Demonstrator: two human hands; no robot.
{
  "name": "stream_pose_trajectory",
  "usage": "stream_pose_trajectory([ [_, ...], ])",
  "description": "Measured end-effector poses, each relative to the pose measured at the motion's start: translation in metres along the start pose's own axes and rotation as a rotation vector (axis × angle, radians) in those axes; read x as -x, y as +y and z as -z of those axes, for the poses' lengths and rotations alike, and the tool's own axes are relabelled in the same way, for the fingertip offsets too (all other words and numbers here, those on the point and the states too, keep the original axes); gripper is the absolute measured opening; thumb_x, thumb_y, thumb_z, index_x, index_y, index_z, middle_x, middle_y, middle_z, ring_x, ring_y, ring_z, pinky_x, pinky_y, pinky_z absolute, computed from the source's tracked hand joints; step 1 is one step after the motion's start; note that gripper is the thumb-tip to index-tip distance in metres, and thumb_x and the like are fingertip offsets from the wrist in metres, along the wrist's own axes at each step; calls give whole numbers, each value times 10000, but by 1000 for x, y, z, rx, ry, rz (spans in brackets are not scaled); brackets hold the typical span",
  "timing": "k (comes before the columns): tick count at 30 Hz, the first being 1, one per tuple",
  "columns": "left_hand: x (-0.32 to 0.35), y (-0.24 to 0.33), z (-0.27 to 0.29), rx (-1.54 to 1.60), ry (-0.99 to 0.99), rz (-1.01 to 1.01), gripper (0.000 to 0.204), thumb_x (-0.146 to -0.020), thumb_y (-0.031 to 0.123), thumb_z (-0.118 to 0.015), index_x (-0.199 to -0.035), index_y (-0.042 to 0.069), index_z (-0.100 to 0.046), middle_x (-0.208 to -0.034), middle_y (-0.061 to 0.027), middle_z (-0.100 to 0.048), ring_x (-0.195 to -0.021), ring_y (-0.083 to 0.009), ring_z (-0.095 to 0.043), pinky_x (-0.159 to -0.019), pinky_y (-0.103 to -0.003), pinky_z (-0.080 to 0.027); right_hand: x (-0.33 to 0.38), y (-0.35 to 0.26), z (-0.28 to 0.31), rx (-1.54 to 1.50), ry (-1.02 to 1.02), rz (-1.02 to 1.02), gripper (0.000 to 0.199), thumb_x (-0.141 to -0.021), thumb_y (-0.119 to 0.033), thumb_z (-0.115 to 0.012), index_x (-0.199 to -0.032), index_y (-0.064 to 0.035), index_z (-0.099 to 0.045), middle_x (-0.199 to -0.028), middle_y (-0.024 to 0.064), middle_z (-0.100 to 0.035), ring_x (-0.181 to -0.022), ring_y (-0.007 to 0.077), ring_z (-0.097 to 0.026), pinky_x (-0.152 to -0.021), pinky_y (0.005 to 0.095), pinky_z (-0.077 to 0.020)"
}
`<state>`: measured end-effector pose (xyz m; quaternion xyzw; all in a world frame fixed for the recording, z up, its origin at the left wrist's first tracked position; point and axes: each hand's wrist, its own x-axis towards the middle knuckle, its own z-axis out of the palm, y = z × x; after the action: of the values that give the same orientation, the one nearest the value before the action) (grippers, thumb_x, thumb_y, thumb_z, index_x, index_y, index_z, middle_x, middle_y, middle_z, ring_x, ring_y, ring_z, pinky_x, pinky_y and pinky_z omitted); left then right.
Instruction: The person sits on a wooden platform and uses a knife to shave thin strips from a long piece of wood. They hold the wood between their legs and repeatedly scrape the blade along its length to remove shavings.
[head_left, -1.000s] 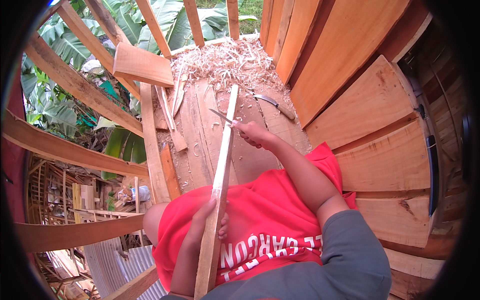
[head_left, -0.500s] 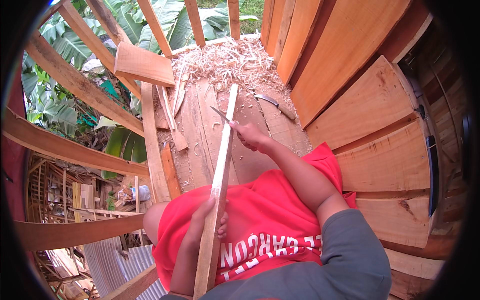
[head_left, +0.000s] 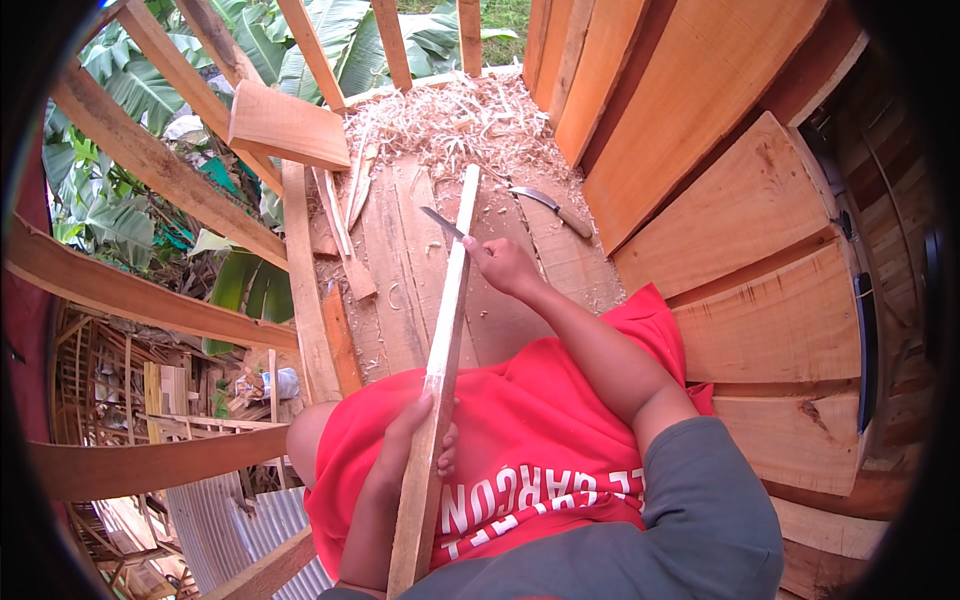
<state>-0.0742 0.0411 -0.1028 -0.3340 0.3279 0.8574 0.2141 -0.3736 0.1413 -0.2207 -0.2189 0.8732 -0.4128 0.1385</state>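
Barely anything had shifted over the last second, honestly: the right hand (head_left: pixel 503 265) with the knife (head_left: pixel 442 222) sat in about the same spot against the wooden slat (head_left: pixel 447 330), maybe a hair further up it than before, and the left hand (head_left: pixel 418 445) hadn't budged.

So the slat was a long, thin strip of pale wood, and its long axis ran nearly straight away from the person, leaning slightly right at the top. The far end pointed out at the pile of wood shavings (head_left: pixel 455 120) and rested on the plank floor (head_left: pixel 400 260), while the near end came down across the lap, over the red shirt (head_left: pixel 540 440).

Left hand was wrapped around the lower part of the slat, fingers curled shut on it. Right hand was closed in a fist on the knife handle, just beside the slat's right edge, with the blade crossing over the slat and poking out up-left.

A second knife (head_left: pixel 548 205) lay loose on the planks to the right, near the shavings, well apart from both hands. A short board offcut (head_left: pixel 290 125) sat up at the left on the frame beams.
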Motion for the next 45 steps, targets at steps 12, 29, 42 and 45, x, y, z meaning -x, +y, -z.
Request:
stream_pose_trajectory([
  [12, 1, -1, 1, 29, -1, -4, 561, -988, 550, -439, -1275, 71, -498, -708, -59, -486, -494, -174, -486, -473, -311, -429, -8, 1, 19, -732, -330, -592, 617, -1001, -619, -414, -563, -197, -313, -479, -72, -296, -378, 79, -208, -368, 287, -155],
  [29, 12, 1, 3, 7, -32, -27, 530, -978, 530, -477, -1237, 68, -494, -751, -69, -504, -533, -173, -492, -498, -311, -431, 85, -132, 94, 294, 342, 1283, 523, -808, -528, -752, -609, -131, -477, -575, 6, -437, -486, 186, -498, -457, 329, -391],
  [42, 5, -11, 16, 41, -73, -28, 472, -959, 576, -493, -1144, 145, -545, -710, -73, -508, -506, -196, -473, -480, -328, -412, -66, -107, 164, 542, 184, 17, 420, -1013, -376, -519, -1056, 23, -640, -951, 248, -697, -936, 420, -678, -837, 501, -523],
  [45, 11, -7, 12, 52, -43, -4, 446, -949, 552, -536, -1108, 135, -525, -731, -57, -511, -543, -186, -485, -519, -331, -425, -49, -70, 140, 353, 124, 58, 320, -985, -254, -525, -1090, 26, -637, -1046, 263, -682, -1000, 413, -660, -881, 485, -507],
])
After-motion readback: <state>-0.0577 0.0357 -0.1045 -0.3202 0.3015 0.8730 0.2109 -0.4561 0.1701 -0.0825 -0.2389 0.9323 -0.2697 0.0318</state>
